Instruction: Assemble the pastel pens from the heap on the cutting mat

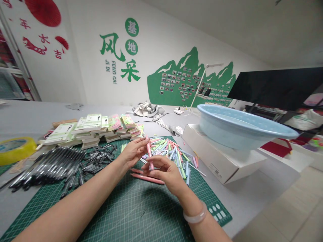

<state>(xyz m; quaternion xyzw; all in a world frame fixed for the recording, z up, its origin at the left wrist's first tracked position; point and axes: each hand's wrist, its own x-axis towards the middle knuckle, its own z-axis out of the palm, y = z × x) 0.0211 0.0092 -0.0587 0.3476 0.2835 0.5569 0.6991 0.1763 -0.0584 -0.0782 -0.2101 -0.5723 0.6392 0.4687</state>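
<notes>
Over the dark green gridded cutting mat (141, 215), two bare hands close on a slim pink plastic pen (149, 151), standing nearly upright at the edge of a loose heap of pastel pens (166, 151). The left hand (135, 151) reaches in with fingers nearly straight, their tips against the upper barrel, while the right hand (164, 171) curls in a narrow pinch around the lower end, a pale translucent bangle (194, 215) on its wrist. Just below, a second pink pen (147, 178) lies flat on the mat. To the left sprawls a mound of slim black pens (55, 164), with stacks of pale green card packets (93, 126) behind it and a yellow tape roll (15, 151) at the grey table's (37, 117) left edge. Off to the right, a light blue plastic basin (242, 126) sits on a white cardboard box (222, 154).
</notes>
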